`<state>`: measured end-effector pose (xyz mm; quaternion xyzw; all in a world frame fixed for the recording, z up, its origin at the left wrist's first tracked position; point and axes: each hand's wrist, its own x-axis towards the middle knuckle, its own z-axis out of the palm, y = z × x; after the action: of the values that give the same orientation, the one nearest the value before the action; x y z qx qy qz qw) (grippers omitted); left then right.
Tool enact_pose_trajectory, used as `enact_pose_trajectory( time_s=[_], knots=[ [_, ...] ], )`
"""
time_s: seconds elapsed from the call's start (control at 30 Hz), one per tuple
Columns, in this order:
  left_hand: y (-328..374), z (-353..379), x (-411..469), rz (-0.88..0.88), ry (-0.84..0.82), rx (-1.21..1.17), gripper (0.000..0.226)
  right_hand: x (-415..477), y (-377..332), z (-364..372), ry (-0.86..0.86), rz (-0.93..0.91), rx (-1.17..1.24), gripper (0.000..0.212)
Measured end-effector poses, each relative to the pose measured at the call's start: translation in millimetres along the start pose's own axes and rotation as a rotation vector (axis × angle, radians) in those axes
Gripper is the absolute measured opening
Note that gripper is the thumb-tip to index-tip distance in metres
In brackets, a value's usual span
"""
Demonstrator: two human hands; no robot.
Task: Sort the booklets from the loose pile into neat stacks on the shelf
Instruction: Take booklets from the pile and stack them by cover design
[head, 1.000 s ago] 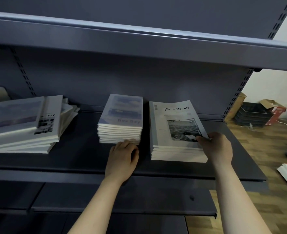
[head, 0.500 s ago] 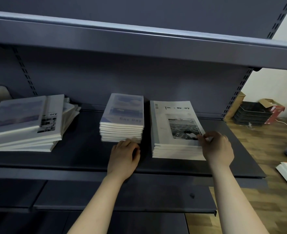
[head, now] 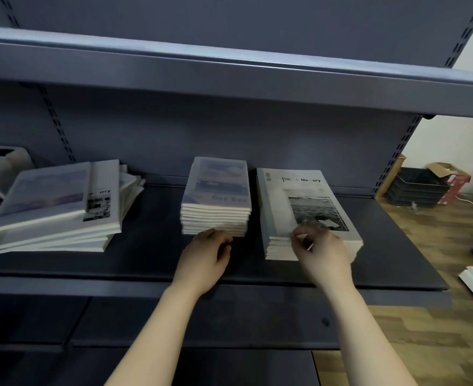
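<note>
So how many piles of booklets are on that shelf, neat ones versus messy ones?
Neat stacks: 2, the small "Fine Day" stack and the larger "Time Memory" stack
Loose piles: 1, the messy pile on the left
Total: 3

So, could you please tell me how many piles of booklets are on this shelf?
3: a loose pile at the left, a neat Fine Day stack in the middle, and a larger stack at the right. None looks hidden.
</note>
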<state>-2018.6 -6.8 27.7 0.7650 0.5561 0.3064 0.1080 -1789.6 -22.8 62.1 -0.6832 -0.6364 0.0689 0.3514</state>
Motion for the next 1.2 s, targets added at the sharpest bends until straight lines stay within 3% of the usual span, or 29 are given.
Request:
enact_pose_trajectory(
  time_s=[0.23,0.43,0.67,0.73,1.07,1.2],
  knots=[
    [-26.9,-74.0,-7.7,-0.082,0.250,0.058,0.024,-15.1,-51.6,46.8,-0.155,-0.210,0.058,0.017],
    [-77.1,-136.1,-19.8,-0.251,0.440,0.211,0.021,-21.8,-87.2,88.0,-0.275,-0.192,0.003,0.014],
    [-157.7,-187.3,-42.4,-0.822,0.438,0.333,0.050,-27.1,-110.4,112.1,-0.325,-0.211,-0.046,0.015],
    [-174.0,-195.8,-44.9,-0.894,0.415,0.308,0.054,-27.8,-115.0,117.1,-0.326,-0.201,-0.045,0.015],
    [-200.4,-205.9,-30.0,-0.896,0.451,0.275,0.066,-31.7,-131.0,136.0,-0.306,-0.148,-0.039,0.010],
    [-203.5,-213.8,-18.2,-0.787,0.419,0.135,0.047,-33.2,-131.5,135.8,-0.292,-0.138,-0.013,0.010]
  ],
)
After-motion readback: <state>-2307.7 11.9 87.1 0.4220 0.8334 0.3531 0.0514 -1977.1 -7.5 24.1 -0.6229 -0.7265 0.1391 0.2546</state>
